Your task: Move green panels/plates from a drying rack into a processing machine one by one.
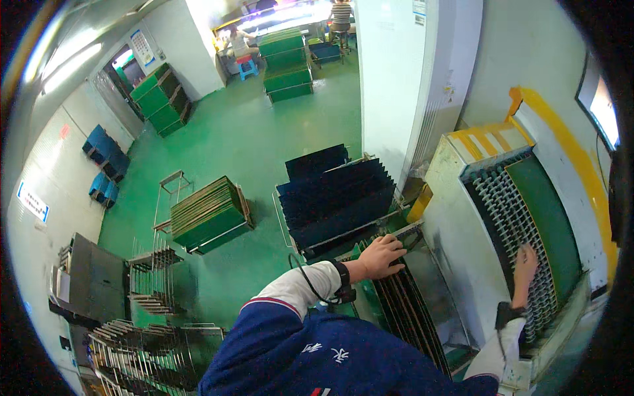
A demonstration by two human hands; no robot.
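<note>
My left hand (pixel 382 258) rests on the top edges of a row of thin upright panels (pixel 411 310) packed in a rack in front of me. Its fingers are spread and reach over the edges; none of the panels is lifted. To the right, my right hand (pixel 526 265) is over the roller conveyor (pixel 507 206) of a machine, its fingers stretched out. A flat green panel (pixel 547 214) lies on the rollers, its near-side edge close to those fingertips. Whether they touch it I cannot tell. Both wrists carry dark bands.
A rack of dark blue sheets (pixel 337 201) stands just ahead. Farther left is a rack of green panels (pixel 208 211), with metal racks (pixel 152 277) nearer. The pale machine housing (pixel 456 178) borders my right. Two people sit at a bright bench (pixel 284 18) far off.
</note>
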